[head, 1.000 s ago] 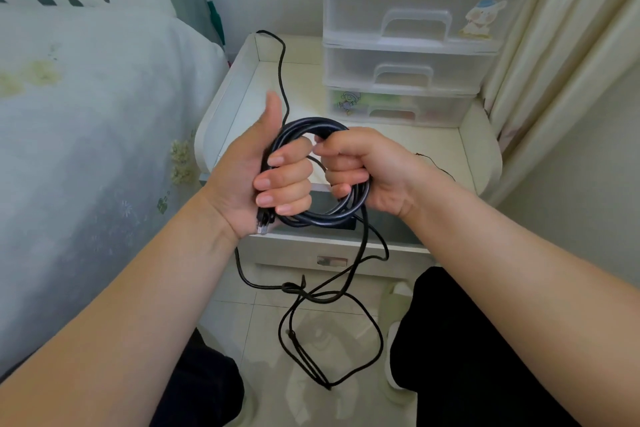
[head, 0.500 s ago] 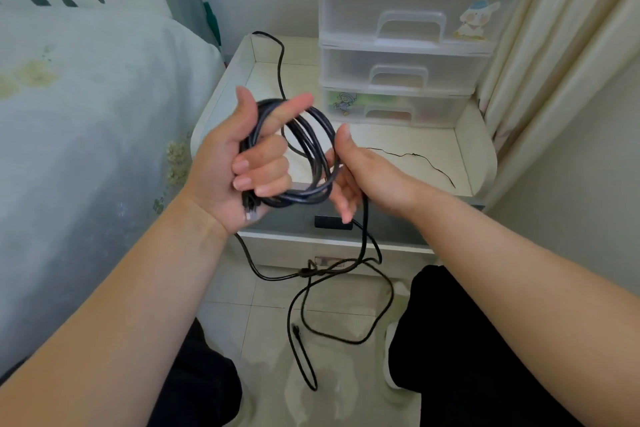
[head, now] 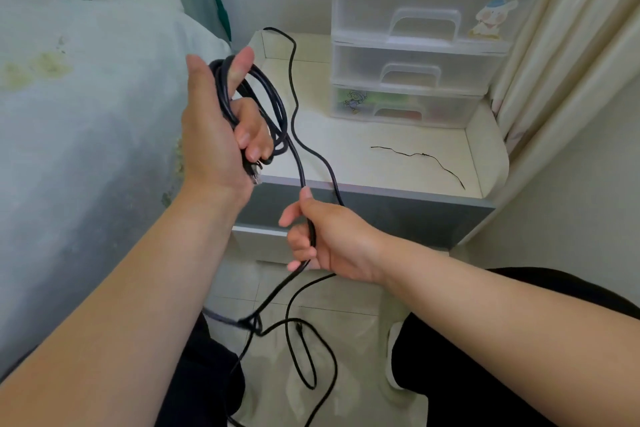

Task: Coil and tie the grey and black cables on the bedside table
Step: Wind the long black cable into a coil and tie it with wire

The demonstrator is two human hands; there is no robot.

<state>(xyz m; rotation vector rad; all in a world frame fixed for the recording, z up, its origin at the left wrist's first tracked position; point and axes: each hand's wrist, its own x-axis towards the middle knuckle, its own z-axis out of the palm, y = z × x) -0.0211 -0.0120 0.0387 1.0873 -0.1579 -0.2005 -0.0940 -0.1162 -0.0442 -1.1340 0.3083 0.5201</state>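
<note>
My left hand (head: 214,128) grips several loops of the black cable (head: 277,104) above the left front of the white bedside table (head: 381,163), its plug end sticking out below the fingers. My right hand (head: 325,239) is lower, in front of the table's edge, with fingers curled round a loose strand of the same cable. More of the cable runs over the table's back left corner, and slack lies tangled on the floor (head: 298,350). A thin black tie wire (head: 419,159) lies on the table. No grey cable shows.
A stack of clear plastic drawers (head: 422,45) fills the back of the table. A bed with a pale floral cover (head: 86,114) is on the left, a cream curtain (head: 561,62) on the right. My legs in black trousers flank the tiled floor.
My right hand let go of the coil and dropped down along the loose strand to below the table edge. My left hand lifted the coil up and to the left.
</note>
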